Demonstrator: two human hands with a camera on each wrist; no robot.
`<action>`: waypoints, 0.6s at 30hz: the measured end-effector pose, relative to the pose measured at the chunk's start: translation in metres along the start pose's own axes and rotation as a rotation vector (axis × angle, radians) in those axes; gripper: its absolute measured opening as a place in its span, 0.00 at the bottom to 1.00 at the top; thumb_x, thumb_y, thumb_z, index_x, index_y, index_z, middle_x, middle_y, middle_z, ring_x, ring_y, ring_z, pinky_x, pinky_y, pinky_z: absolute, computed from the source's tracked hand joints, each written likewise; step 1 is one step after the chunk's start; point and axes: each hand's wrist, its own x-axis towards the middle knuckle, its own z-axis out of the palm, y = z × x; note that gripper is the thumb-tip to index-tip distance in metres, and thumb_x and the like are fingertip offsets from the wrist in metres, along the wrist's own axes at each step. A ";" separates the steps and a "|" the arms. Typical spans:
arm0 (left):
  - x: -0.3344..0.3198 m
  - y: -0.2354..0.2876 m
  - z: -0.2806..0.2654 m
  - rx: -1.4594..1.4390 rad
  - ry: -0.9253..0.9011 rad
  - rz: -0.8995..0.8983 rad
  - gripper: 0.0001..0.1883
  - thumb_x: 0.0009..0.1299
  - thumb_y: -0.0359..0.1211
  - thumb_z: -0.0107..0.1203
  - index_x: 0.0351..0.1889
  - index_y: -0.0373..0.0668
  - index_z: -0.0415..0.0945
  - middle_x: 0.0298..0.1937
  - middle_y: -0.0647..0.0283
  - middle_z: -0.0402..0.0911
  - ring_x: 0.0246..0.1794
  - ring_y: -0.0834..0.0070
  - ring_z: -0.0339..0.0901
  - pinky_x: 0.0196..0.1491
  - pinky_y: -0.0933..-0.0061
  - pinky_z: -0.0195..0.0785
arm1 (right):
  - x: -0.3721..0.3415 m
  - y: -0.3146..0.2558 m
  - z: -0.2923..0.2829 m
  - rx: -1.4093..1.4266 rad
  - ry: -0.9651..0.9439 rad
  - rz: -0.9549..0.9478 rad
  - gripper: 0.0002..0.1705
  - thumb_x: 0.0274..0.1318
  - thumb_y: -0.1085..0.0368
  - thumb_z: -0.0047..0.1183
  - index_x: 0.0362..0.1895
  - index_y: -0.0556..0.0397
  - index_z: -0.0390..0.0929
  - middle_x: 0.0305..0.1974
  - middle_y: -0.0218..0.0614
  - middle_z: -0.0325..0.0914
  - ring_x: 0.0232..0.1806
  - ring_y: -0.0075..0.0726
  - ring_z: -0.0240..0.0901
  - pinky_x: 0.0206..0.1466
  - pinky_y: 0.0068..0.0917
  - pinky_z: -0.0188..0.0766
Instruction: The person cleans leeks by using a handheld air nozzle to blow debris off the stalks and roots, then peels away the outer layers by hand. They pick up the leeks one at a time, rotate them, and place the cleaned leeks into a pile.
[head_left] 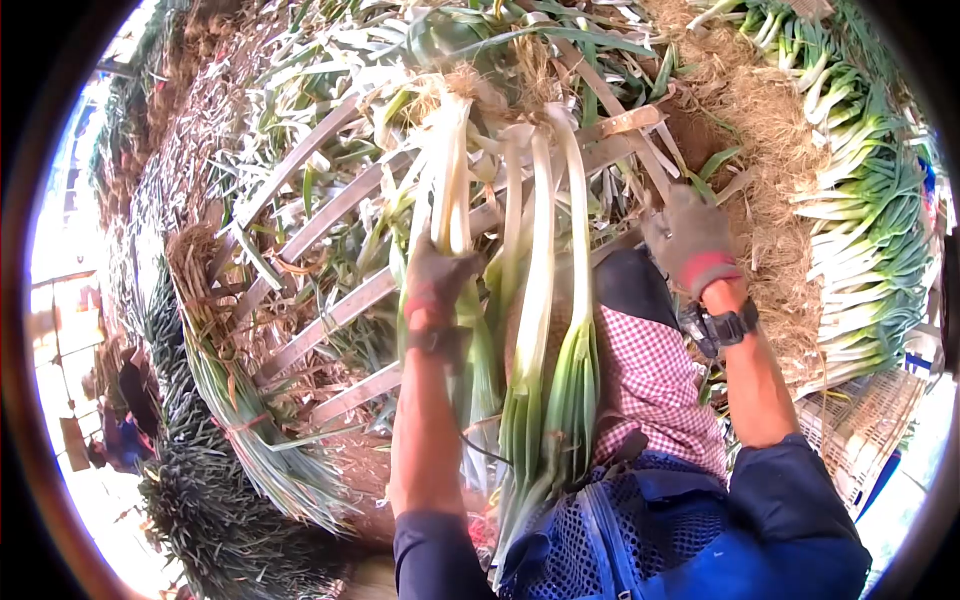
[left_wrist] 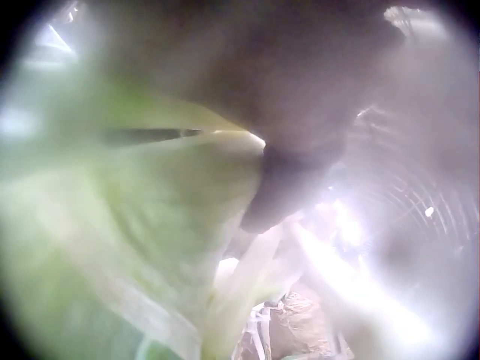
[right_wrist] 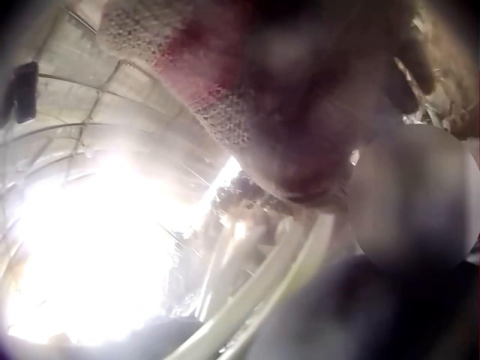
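In the head view my gloved left hand (head_left: 440, 275) grips large green onions (head_left: 455, 175) by their pale stalks, roots pointing away from me. The left wrist view shows a blurred green leaf sheath (left_wrist: 150, 225) close against the dark glove (left_wrist: 292, 150). More long green onions (head_left: 540, 240) lie alongside to the right, their leaves reaching toward my lap. My gloved right hand (head_left: 695, 240) is apart from these stalks, near the end of a wooden slat (head_left: 630, 122), with its fingers loosely bent and nothing visible in them.
Wooden slats (head_left: 340, 215) form a rack over a litter of peeled leaves (head_left: 330, 130). A tied bundle (head_left: 240, 400) lies at left beside a dark green pile (head_left: 230, 520). At right, a long row of cleaned green onions (head_left: 860, 230) stands near a woven crate (head_left: 865, 425).
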 end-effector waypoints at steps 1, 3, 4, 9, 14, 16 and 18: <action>0.000 -0.006 0.002 -0.126 -0.032 -0.027 0.30 0.57 0.30 0.76 0.58 0.34 0.79 0.40 0.55 0.90 0.36 0.67 0.87 0.43 0.65 0.81 | 0.000 0.000 -0.004 0.163 0.160 -0.091 0.29 0.63 0.43 0.61 0.52 0.56 0.86 0.54 0.47 0.83 0.58 0.50 0.81 0.61 0.46 0.77; 0.000 -0.009 0.006 -0.266 -0.052 -0.050 0.23 0.59 0.24 0.73 0.53 0.34 0.80 0.38 0.59 0.89 0.34 0.72 0.85 0.40 0.69 0.79 | 0.003 -0.012 -0.027 0.425 0.137 -0.183 0.28 0.65 0.48 0.64 0.55 0.59 0.86 0.56 0.50 0.84 0.57 0.49 0.82 0.60 0.46 0.77; 0.002 -0.009 0.007 -0.268 -0.053 -0.048 0.23 0.59 0.24 0.73 0.53 0.34 0.80 0.38 0.59 0.89 0.34 0.72 0.85 0.40 0.69 0.79 | 0.010 -0.025 -0.024 0.423 0.140 -0.182 0.28 0.65 0.48 0.64 0.55 0.59 0.86 0.56 0.50 0.84 0.57 0.49 0.82 0.60 0.46 0.77; -0.002 -0.005 0.003 -0.305 -0.113 -0.111 0.21 0.58 0.25 0.73 0.50 0.33 0.81 0.36 0.60 0.88 0.31 0.72 0.83 0.37 0.68 0.78 | 0.060 -0.088 0.016 0.972 -0.440 0.143 0.28 0.62 0.50 0.67 0.56 0.59 0.86 0.52 0.49 0.88 0.59 0.47 0.82 0.64 0.42 0.75; 0.012 -0.021 -0.003 -0.260 -0.343 -0.127 0.16 0.60 0.28 0.73 0.44 0.32 0.83 0.32 0.59 0.88 0.28 0.72 0.83 0.35 0.69 0.78 | 0.039 -0.120 0.043 1.870 -0.408 0.154 0.20 0.61 0.65 0.70 0.50 0.69 0.85 0.46 0.51 0.89 0.42 0.40 0.86 0.56 0.29 0.81; 0.022 -0.032 0.003 -0.248 -0.441 -0.094 0.11 0.63 0.29 0.71 0.40 0.32 0.85 0.30 0.60 0.89 0.27 0.74 0.84 0.34 0.71 0.77 | 0.023 -0.141 0.032 1.632 -0.229 0.185 0.25 0.59 0.63 0.72 0.54 0.71 0.83 0.45 0.51 0.89 0.44 0.41 0.86 0.57 0.30 0.81; 0.024 -0.033 0.008 -0.238 -0.427 -0.029 0.09 0.65 0.29 0.70 0.37 0.32 0.86 0.29 0.60 0.89 0.27 0.74 0.85 0.33 0.72 0.77 | 0.028 -0.140 0.041 1.482 -0.283 0.006 0.27 0.59 0.61 0.71 0.56 0.70 0.82 0.46 0.51 0.89 0.48 0.41 0.86 0.58 0.30 0.80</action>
